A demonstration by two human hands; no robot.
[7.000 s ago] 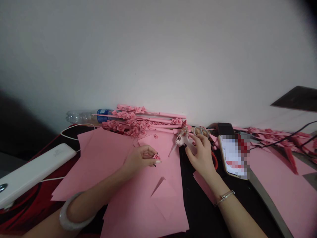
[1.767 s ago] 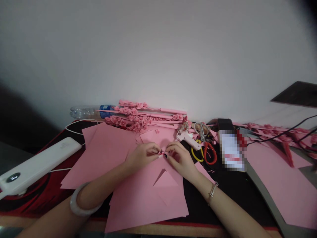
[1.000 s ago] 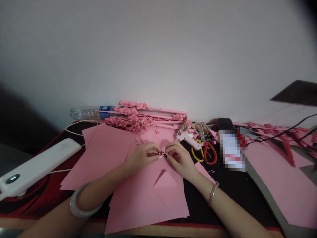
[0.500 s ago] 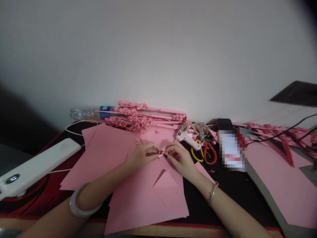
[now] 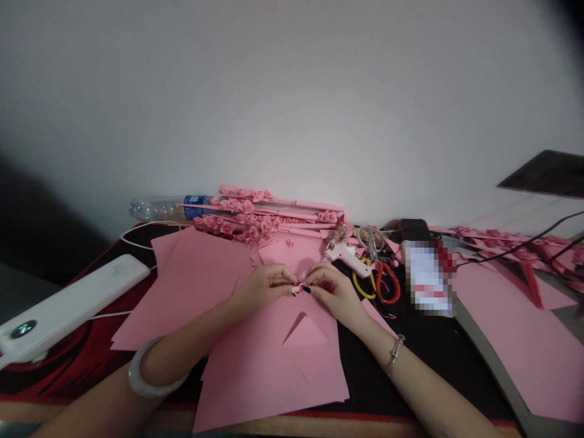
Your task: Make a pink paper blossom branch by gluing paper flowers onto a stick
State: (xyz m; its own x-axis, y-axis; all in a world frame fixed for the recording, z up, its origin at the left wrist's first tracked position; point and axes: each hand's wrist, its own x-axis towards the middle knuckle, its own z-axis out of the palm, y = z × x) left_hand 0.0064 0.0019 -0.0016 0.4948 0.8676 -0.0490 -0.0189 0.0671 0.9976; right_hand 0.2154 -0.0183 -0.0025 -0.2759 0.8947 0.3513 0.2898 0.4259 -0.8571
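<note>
My left hand (image 5: 262, 287) and my right hand (image 5: 331, 291) meet at the middle of the table, fingertips pinched together on a small pink paper flower (image 5: 300, 286). Most of the flower is hidden by the fingers. Both hands rest over large pink paper sheets (image 5: 269, 359). A pink glue gun (image 5: 345, 255) lies just behind my right hand. Red-handled scissors (image 5: 387, 281) and yellow-handled ones (image 5: 362, 285) lie to its right.
Finished pink paper flower stems (image 5: 255, 219) and a plastic bottle (image 5: 164, 207) lie along the wall. A white power bank (image 5: 64, 304) with a cable sits at the left. A phone (image 5: 426, 277) leans at the right, with more pink paper (image 5: 511, 328) and black cables (image 5: 524, 246) beyond.
Seven seconds ago my right hand was at the glue gun; it has come back to the flower. Over the last second both hands only shift slightly while pinching it.
</note>
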